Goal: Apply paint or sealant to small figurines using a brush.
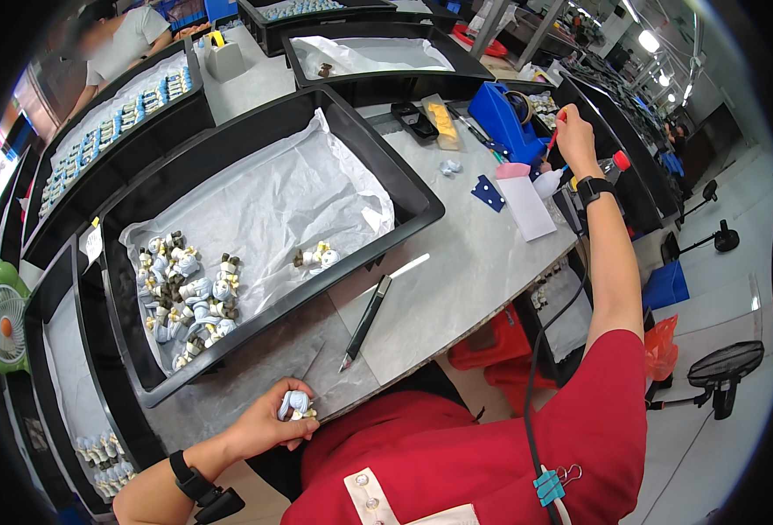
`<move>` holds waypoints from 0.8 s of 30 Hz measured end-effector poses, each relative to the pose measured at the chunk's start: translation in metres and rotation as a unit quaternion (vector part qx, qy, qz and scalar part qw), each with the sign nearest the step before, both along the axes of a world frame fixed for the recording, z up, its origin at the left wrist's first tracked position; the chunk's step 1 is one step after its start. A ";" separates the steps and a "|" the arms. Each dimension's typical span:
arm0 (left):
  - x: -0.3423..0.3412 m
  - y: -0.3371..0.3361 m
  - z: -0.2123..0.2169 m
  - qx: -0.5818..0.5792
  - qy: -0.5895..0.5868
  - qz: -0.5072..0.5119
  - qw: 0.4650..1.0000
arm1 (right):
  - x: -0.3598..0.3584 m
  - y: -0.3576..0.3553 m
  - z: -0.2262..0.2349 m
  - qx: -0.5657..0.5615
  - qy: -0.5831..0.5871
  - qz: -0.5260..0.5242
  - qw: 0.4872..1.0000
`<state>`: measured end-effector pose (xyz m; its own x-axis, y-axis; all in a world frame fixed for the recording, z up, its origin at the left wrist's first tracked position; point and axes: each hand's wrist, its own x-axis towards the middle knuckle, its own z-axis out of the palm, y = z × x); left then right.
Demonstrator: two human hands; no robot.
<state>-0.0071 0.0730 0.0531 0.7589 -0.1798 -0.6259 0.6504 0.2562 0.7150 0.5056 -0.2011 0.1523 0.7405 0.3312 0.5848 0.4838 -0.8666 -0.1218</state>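
My left hand [283,416] is closed around a small pale-blue and cream figurine [296,404] at the table's front edge. At the far right, my right hand [577,144] is stretched out, its fingers pinched on a thin red stick-like tool [552,141]; its exact kind is hard to make out. Beside that hand stand a blue tape dispenser [502,121] and a white squeeze bottle [547,183]. A black pen-like tool with a metal tip [366,322] lies between the hands. Left of it, a black tray [272,317] lined with white paper holds several similar figurines [195,302].
Further black trays stand behind and left, one with rows of blue figurines [115,131]. A white card [526,208], a dark-blue dotted piece [488,193] and a yellow pack [441,122] lie on the table. A green fan [3,317] is at left; another person [128,44] sits far left.
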 end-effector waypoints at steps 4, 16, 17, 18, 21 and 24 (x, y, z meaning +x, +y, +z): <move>0.002 0.001 -0.001 -0.016 -0.001 0.015 1.000 | 0.014 -0.008 0.003 0.040 -0.017 -0.023 0.999; 0.003 0.001 0.001 -0.013 -0.005 0.001 1.000 | -0.019 -0.042 -0.101 0.211 0.125 -0.042 0.969; 0.002 0.000 -0.001 -0.017 -0.002 0.011 1.000 | -0.029 -0.036 -0.112 0.232 0.089 -0.067 0.966; 0.001 0.001 -0.002 -0.021 0.001 0.016 1.000 | -0.036 -0.027 -0.110 0.235 0.088 -0.070 0.966; -0.003 0.003 -0.006 -0.018 -0.002 0.019 1.000 | -0.041 -0.016 -0.104 0.252 0.131 -0.113 0.952; -0.002 0.000 -0.002 -0.026 -0.002 0.019 0.999 | -0.018 -0.027 -0.106 0.212 0.154 -0.136 0.955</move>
<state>-0.0089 0.0731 0.0510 0.7682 -0.1824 -0.6137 0.6367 0.3176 0.7027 0.4879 -0.2282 0.0462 0.9241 -0.1169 0.3639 0.1316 -0.7966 -0.5900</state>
